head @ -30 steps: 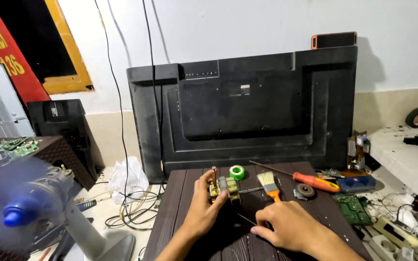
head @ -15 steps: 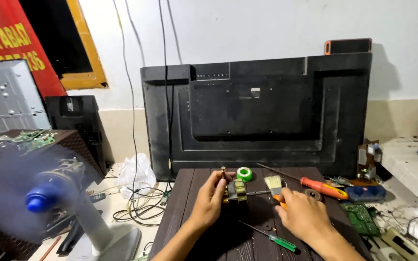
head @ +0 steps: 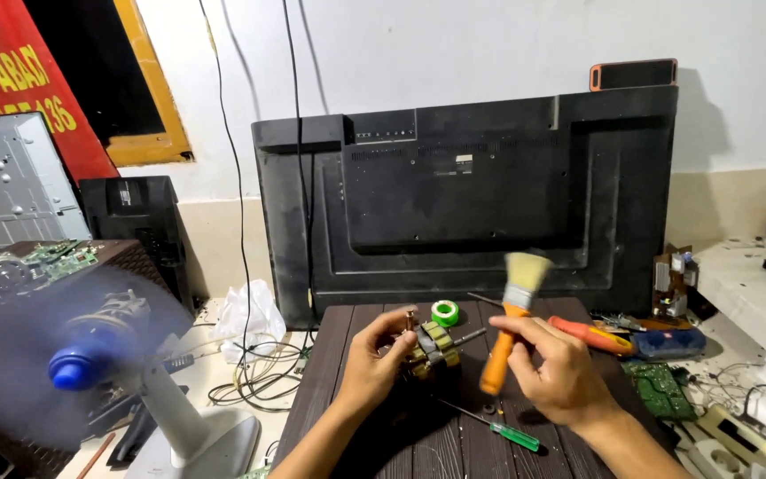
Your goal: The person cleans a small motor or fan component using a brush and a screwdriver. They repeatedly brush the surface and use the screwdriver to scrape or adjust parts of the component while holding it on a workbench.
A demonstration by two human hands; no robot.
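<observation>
Left hand (head: 374, 368) gripping motor core (head: 430, 349) mid-table, right hand (head: 553, 368) pinching brush (head: 509, 328), screwdriver (head: 489, 424) near front edge.

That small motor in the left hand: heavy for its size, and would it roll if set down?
Probably heavy for its size: the motor shows a metal core and copper-coloured windings. Its shaft and rounded body suggest it could roll on the dark slatted table. The left hand cradles it from the side.

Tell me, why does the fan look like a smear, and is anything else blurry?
Head view: the fan blades spin into a see-through blur, only its blue hub sharp; the brush bristles in the right hand look slightly soft; the motor in the left hand is crisp; light is flat, shadows soft.
</observation>
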